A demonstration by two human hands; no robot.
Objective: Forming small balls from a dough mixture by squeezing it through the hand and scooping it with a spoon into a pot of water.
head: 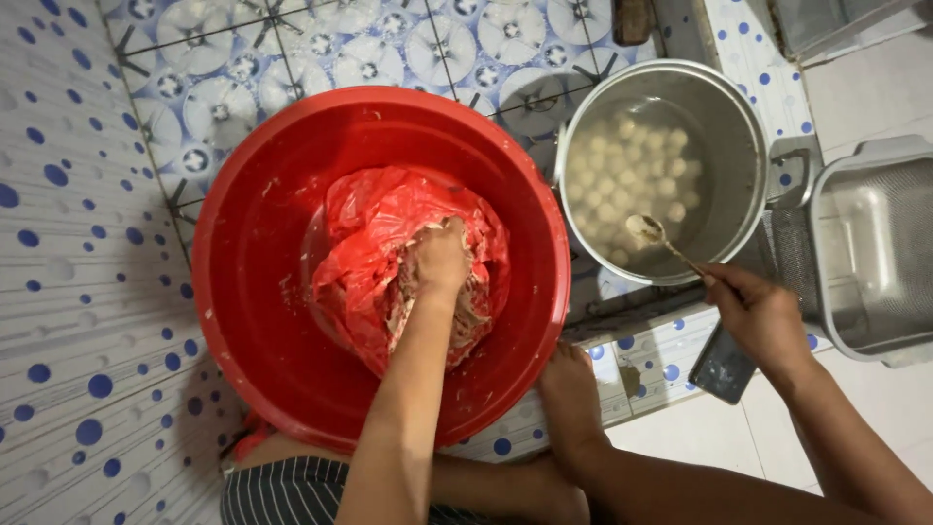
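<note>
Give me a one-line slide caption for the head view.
Left hand digs into paste in a red bag inside a red basin; right hand holds a spoon over a pot.

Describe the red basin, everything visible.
The red basin is round, wide and looks like glossy plastic, with a rolled rim. It sits on the patterned tile floor, beside a metal pot that stands to its right. Its inner wall is smeared with pale paste. Inside lies a crumpled red plastic bag holding a pale minced mixture. The left hand is pressed into that mixture, forearm crossing the near rim. A bare foot rests against the basin's near right edge.
</note>
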